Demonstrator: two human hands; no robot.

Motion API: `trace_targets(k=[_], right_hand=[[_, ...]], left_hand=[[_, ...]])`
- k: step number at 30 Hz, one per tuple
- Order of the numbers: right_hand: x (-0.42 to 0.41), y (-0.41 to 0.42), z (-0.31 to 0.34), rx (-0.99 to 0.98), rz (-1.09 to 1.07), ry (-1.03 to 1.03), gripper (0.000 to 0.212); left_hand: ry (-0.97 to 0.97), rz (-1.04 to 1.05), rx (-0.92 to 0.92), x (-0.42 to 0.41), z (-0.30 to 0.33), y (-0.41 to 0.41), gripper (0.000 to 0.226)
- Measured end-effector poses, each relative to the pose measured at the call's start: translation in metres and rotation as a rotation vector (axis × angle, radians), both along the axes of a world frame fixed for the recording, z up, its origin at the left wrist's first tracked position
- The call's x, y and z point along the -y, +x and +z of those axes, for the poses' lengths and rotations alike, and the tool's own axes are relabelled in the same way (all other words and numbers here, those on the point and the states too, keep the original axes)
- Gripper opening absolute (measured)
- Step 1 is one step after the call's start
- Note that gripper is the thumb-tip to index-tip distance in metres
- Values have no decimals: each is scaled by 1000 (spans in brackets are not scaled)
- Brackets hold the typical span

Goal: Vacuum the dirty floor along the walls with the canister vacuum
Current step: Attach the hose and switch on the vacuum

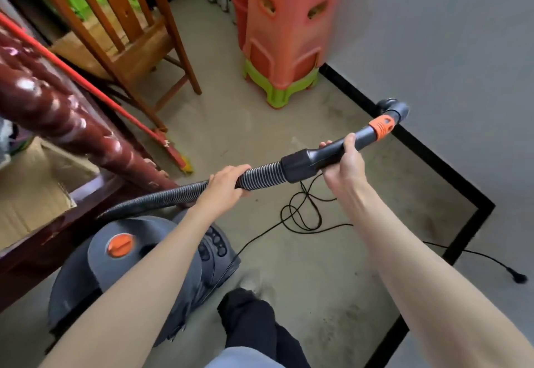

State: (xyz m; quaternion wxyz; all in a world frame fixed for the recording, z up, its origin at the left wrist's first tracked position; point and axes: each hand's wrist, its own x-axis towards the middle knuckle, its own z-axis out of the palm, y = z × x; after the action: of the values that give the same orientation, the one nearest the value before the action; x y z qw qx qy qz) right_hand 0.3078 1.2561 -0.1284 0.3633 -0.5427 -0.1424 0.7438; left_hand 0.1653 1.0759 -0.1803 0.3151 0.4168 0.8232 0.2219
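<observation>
A flattened brown cardboard box lies under the dark red glossy wooden bed frame at the left; what it holds cannot be made out. The grey drum-shaped canister vacuum with an orange knob on its lid stands on the dusty grey concrete floor at the lower left, partly hidden by the left forearm.

The left hand is wrapped around the black ribbed vacuum hose, and the right hand is clamped on the black rigid wand handle with an orange collar. The two hands are apart along the same line. The wand's far end, a black elbow, sits near the black skirting strip at the foot of the grey wall; its nozzle is hidden.

A thin black power cord loops loosely on the floor, its plug lying free at the right. A stack of orange plastic stools on a green one stands against the wall, top cut off. A wooden chair and a red-handled broom stand at the left.
</observation>
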Motion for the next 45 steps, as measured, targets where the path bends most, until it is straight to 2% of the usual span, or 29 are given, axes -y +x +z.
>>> trace_targets(k=[7, 16, 19, 23, 27, 30, 33, 37, 40, 45], right_hand=[[-81, 19, -13, 90, -59, 6, 48], [-222, 21, -1, 152, -131, 66, 47], [-253, 28, -7, 190, -118, 86, 34], [-281, 40, -26, 257, -55, 134, 26], [-304, 42, -49, 228, 9, 75, 28], [-327, 38, -69, 212, 83, 66, 30], [-356, 29, -87, 230, 201, 104, 27], [-399, 22, -95, 321, 363, 213, 28], [-438, 14, -91, 361, 485, 322, 37], [-470, 3, -102, 253, 601, 360, 17]], left_hand=[[-36, -107, 75, -88, -9, 10, 46], [-14, -188, 137, -239, -7, 13, 35], [-57, -165, 200, -276, -13, 18, 27], [-105, -286, 265, -318, -18, 36, 44], [-88, -310, 412, -359, -23, 53, 47], [-98, -260, 468, -387, -30, 63, 56], [-91, -115, 435, -415, -46, 74, 62], [-71, 5, 382, -460, -58, 89, 55], [-30, 53, 405, -496, -56, 88, 53], [26, 107, 531, -534, -58, 72, 37]])
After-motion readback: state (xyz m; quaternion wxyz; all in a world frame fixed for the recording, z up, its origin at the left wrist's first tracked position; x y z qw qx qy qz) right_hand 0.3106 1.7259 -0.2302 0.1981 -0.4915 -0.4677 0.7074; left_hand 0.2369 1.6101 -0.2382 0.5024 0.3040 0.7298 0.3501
